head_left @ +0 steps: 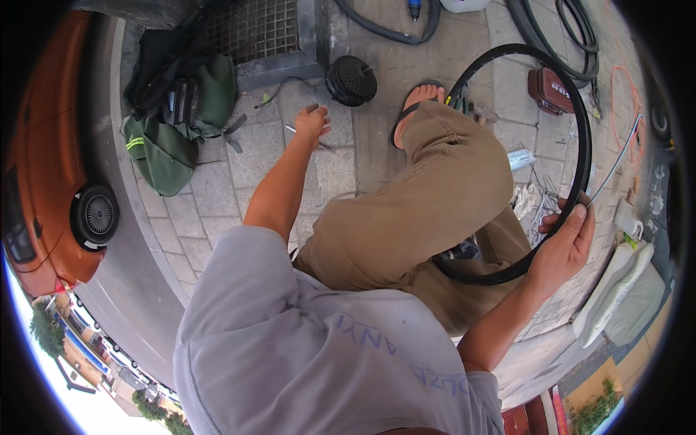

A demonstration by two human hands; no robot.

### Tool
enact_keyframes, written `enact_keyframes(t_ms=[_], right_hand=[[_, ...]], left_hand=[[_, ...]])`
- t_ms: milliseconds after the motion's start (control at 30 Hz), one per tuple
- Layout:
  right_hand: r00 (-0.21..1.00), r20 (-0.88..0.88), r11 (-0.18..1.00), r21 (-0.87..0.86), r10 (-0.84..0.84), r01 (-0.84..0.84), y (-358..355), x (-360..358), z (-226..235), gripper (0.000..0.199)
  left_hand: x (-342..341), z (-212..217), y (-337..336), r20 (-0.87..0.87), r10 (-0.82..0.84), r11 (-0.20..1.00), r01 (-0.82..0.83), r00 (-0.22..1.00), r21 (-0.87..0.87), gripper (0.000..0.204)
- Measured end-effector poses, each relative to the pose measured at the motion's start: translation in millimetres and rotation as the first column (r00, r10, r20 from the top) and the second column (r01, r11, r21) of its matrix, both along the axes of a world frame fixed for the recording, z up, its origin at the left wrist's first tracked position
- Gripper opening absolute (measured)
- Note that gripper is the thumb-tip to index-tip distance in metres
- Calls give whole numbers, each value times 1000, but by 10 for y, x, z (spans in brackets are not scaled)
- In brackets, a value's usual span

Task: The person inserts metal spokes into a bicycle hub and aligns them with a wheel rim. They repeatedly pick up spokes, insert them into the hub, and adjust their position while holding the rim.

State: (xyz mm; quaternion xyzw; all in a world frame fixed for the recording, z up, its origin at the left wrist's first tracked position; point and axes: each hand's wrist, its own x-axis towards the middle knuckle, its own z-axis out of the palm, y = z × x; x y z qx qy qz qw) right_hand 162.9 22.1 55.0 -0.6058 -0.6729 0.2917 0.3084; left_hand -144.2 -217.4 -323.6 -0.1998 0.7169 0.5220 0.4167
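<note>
My right hand (569, 235) grips a black bicycle wheel rim (584, 138), thumb on its outer side. The rim stands upright around my bent right knee, with no spokes seen in it. A long thin silver rod (618, 159) ends at my right fingers; whether they hold it too is unclear. My left hand (312, 123) is stretched out low over the paving, fingers loosely bent and apart. Under its wrist a thin metal tool (291, 129) shows in part. Just beyond the fingers lies a black wheel hub (351, 80) with an axle sticking out.
Green and black bags (163, 156) lie at left, below a metal grate (254, 29). Black tyres (533, 29), a dark red case (549, 90) and an orange cord (622, 80) lie at far right. Loose metal bits (540, 206) lie near my right hand. An orange car (51, 167) stands on the road.
</note>
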Motion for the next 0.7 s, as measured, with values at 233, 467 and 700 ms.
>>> enact_keyframes(t_ms=[233, 467, 700], right_hand=[[998, 19, 998, 21, -54, 53, 71, -40, 31, 36], [997, 7, 997, 1, -78, 78, 127, -3, 32, 37], [997, 9, 997, -3, -71, 71, 149, 1, 36, 36]], left_hand=[[-301, -230, 355, -136, 8, 999, -2, 991, 44, 98], [-544, -377, 436, 138, 11, 988, -33, 990, 154, 103], [-183, -38, 615, -34, -105, 972, 109, 994, 206, 91]])
